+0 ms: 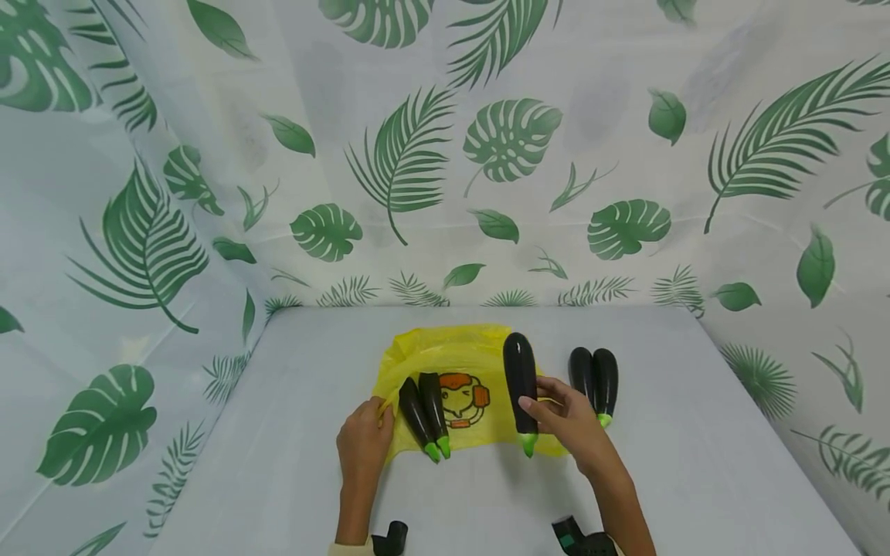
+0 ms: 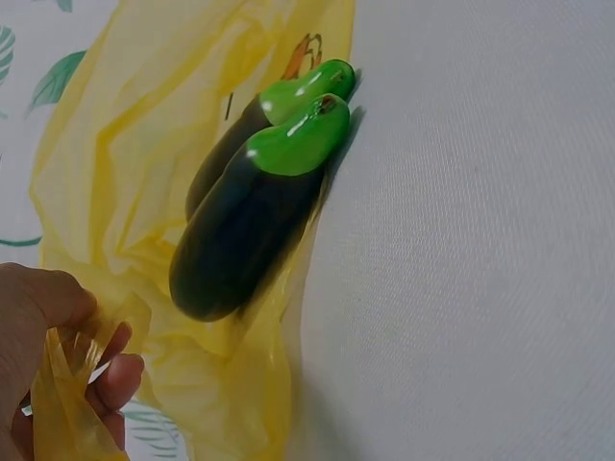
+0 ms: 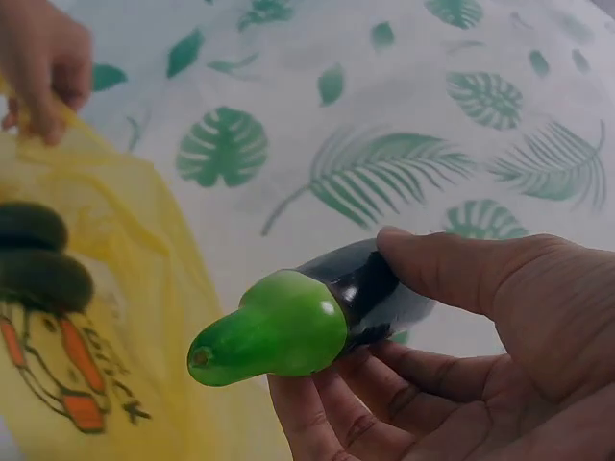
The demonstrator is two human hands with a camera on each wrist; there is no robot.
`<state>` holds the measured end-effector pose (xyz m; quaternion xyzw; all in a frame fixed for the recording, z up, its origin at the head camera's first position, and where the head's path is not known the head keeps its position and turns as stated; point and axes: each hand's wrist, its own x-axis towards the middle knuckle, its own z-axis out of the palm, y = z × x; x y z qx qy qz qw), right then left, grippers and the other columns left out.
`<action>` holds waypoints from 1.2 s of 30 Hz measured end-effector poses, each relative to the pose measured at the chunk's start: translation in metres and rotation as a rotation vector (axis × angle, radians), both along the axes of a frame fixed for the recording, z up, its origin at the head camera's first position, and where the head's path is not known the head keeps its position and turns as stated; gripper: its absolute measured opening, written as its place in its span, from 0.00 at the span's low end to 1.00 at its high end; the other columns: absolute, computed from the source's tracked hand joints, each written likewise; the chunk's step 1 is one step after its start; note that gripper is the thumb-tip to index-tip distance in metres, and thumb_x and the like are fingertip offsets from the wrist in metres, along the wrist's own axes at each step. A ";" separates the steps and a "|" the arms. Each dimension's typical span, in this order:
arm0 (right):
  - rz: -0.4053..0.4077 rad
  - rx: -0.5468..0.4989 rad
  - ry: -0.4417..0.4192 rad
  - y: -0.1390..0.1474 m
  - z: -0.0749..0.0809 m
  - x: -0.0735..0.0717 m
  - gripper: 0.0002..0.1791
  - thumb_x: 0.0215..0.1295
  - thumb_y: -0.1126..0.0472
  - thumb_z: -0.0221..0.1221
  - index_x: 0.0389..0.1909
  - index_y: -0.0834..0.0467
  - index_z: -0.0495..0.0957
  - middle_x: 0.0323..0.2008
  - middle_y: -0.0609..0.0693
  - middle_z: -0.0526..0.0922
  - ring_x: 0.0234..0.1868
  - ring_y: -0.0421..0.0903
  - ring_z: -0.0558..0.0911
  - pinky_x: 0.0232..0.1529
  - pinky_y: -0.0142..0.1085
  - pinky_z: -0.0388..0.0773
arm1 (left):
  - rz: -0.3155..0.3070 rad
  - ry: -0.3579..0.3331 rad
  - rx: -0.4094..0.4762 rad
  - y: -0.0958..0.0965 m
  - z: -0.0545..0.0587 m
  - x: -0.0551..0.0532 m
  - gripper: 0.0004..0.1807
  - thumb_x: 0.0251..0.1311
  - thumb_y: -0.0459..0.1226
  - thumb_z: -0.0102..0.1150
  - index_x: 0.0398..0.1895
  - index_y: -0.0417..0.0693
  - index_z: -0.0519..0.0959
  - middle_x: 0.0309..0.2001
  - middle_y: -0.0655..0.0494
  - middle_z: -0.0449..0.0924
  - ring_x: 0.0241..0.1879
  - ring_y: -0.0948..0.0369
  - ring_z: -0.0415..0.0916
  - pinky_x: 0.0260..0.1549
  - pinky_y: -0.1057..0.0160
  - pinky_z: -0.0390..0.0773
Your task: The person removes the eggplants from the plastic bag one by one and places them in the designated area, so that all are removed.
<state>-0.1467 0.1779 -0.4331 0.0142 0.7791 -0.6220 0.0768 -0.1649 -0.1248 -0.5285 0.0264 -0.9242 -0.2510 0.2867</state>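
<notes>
My left hand (image 1: pixel 365 434) pinches the left edge of a yellow plastic bag (image 1: pixel 410 347) with a cartoon print; in the left wrist view the film bunches between thumb and fingers (image 2: pixel 115 384). Two dark eggplants (image 1: pixel 426 413) with green stem ends lie side by side on the bag's left part, stems toward me. My right hand (image 1: pixel 566 417) holds another eggplant (image 1: pixel 519 378) over the bag's right part, stem end down toward me. The right wrist view shows the thumb on one side of that eggplant (image 3: pixel 288 327) and the fingers underneath.
Two more eggplants (image 1: pixel 594 378) lie together on the white table (image 1: pixel 695 463), to the right of the bag and just beyond my right hand. A leaf-patterned cloth (image 1: pixel 514 216) hangs behind the table and along its sides.
</notes>
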 end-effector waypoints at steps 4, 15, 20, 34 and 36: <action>-0.068 0.081 0.032 0.018 0.009 0.000 0.37 0.65 0.48 0.61 0.69 0.62 0.62 0.58 0.61 0.74 0.54 0.48 0.81 0.45 0.33 0.82 | -0.004 -0.008 0.006 0.002 0.000 0.000 0.05 0.55 0.35 0.67 0.32 0.42 0.83 0.24 0.53 0.81 0.22 0.58 0.77 0.21 0.59 0.75; -0.236 0.237 0.023 0.060 0.001 -0.008 0.40 0.68 0.41 0.55 0.72 0.61 0.59 0.62 0.62 0.71 0.52 0.41 0.77 0.44 0.23 0.78 | -0.008 0.006 0.000 0.001 0.002 -0.002 0.06 0.55 0.35 0.67 0.32 0.41 0.83 0.25 0.52 0.82 0.22 0.58 0.78 0.21 0.60 0.75; -0.284 0.241 -0.023 0.077 -0.012 -0.009 0.43 0.67 0.39 0.55 0.73 0.61 0.57 0.65 0.64 0.68 0.60 0.57 0.74 0.42 0.24 0.78 | -0.006 0.000 0.000 0.001 0.001 0.001 0.06 0.55 0.35 0.67 0.32 0.41 0.83 0.26 0.52 0.83 0.23 0.56 0.79 0.21 0.58 0.76; -0.510 0.412 -0.104 0.118 -0.041 -0.022 0.39 0.70 0.43 0.52 0.69 0.70 0.60 0.62 0.72 0.69 0.60 0.67 0.72 0.54 0.55 0.75 | 0.010 -0.031 0.003 0.000 0.001 0.002 0.06 0.56 0.36 0.67 0.32 0.42 0.83 0.24 0.53 0.81 0.23 0.57 0.78 0.21 0.59 0.75; -0.521 0.451 -0.111 0.123 -0.046 -0.024 0.38 0.70 0.45 0.52 0.67 0.71 0.61 0.60 0.73 0.70 0.58 0.68 0.73 0.49 0.53 0.76 | 0.011 -0.029 0.005 -0.001 0.001 0.002 0.06 0.56 0.36 0.67 0.32 0.42 0.83 0.24 0.53 0.81 0.23 0.57 0.78 0.21 0.59 0.75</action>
